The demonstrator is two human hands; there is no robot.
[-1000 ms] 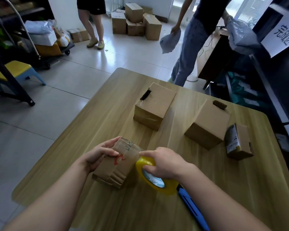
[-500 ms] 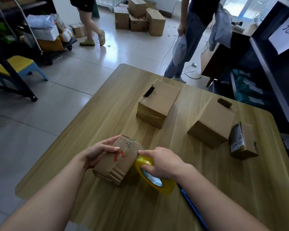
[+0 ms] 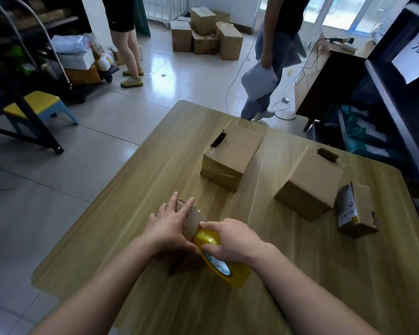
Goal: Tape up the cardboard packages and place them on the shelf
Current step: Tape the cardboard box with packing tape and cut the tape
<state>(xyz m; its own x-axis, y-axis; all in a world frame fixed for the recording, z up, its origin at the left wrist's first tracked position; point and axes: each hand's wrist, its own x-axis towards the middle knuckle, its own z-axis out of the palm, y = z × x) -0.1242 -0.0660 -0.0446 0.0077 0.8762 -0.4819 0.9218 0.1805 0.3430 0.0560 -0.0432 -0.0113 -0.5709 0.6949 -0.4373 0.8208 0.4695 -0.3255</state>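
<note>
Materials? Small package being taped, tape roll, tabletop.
Small package: brown cardboard, matte, with a glossy patch on top that looks like clear tape.
Tape roll: yellowish, shiny, looks like plastic film; core material unclear.
Tabletop: pale wood grain, smooth with a slight sheen, probably laminate rather than solid wood.

Free tabletop (image 3: 155, 184) left of boxes (image 3: 230, 155)

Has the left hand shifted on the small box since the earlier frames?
Yes. The left hand gripped the small box by its left side; now it lies flat across its top, fingers straight, closer to the tape roll in the right hand.
</note>
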